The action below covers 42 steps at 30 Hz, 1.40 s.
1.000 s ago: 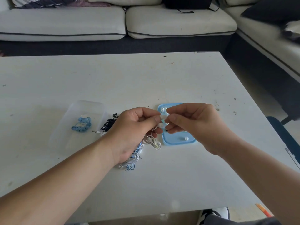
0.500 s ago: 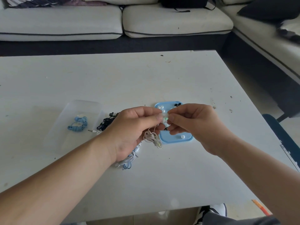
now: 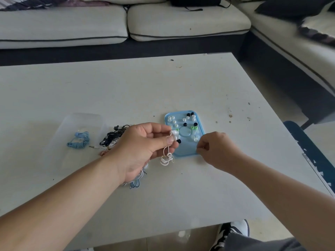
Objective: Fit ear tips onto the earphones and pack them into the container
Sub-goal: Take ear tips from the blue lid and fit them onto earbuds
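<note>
Over tray's left edge: the left hand [image 3: 145, 145] pinches a white earbud [image 3: 175, 132] between thumb and fingertips, above the blue tray [image 3: 186, 151].
Earbud vs grip: only its head pokes out past the thumb, toward the tray. The stem is buried in the pinch.
Cord [image 3: 166, 158]: it hangs from the pinch to a small coil on the table [image 3: 163, 91], just beside the tray's near left corner.
Right hand [image 3: 215, 151]: at the tray's near right corner, apart from the earbud, with fingers curled under. Whether they hold a tip, I cannot tell.
Tips [image 3: 172, 120]: white, black and green ones lie loose, mostly on the tray's far half. A black one sits right by the left thumb, and I cannot tell whether it is on the tray or on a bud.
Step, as judged: fitting a tip to this earbud. Whether one is already seated is too small to see.
Doing it well: keep the pinch low on the stem so the nozzle stays bare. Bring a tip up bore-first, then push and twist until it sits square.
Risk: a loose tip could roll off the tray, or the dangling cord could snag.
Box [image 3: 81, 122]: clear, well to the left, with a coiled blue set [image 3: 78, 142] inside. A black set [image 3: 112, 137] lies between the box and the left hand.
</note>
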Each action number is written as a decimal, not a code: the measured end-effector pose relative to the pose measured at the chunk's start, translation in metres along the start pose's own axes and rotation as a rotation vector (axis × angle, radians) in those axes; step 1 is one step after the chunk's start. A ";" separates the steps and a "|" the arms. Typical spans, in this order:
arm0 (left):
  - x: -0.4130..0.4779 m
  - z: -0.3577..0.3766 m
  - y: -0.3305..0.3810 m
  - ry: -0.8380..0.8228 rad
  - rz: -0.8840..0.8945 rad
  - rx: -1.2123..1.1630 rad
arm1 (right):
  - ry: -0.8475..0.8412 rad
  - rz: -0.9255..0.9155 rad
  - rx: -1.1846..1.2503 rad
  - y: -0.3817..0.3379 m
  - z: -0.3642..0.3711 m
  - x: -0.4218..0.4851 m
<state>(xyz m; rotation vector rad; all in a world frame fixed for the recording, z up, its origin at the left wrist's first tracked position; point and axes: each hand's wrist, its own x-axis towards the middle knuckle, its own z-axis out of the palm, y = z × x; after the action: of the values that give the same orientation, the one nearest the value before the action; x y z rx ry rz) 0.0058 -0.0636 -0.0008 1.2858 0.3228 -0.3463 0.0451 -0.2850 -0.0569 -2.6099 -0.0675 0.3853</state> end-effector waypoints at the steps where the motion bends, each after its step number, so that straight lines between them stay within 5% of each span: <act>1: 0.000 0.000 0.000 -0.001 -0.001 0.002 | 0.006 0.008 0.002 0.000 0.000 0.001; 11: -0.001 -0.013 0.004 -0.005 0.006 0.009 | -0.036 -0.015 -0.033 -0.015 -0.004 0.001; 13: -0.001 -0.013 0.006 0.000 0.023 0.027 | -0.043 0.029 0.189 -0.028 -0.011 -0.003; 17: 0.001 -0.015 0.008 0.048 0.084 0.064 | -0.149 0.157 1.003 -0.059 -0.029 -0.011; 21: 0.002 -0.020 0.013 0.110 0.134 0.076 | -0.272 0.150 1.275 -0.073 -0.032 -0.013; 42: 0.000 -0.019 0.016 0.081 0.209 0.119 | -0.346 0.030 1.275 -0.077 -0.029 -0.012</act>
<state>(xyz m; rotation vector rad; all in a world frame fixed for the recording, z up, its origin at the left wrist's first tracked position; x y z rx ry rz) 0.0121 -0.0410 0.0086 1.4389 0.2357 -0.1374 0.0431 -0.2330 0.0075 -1.2785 0.0815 0.6181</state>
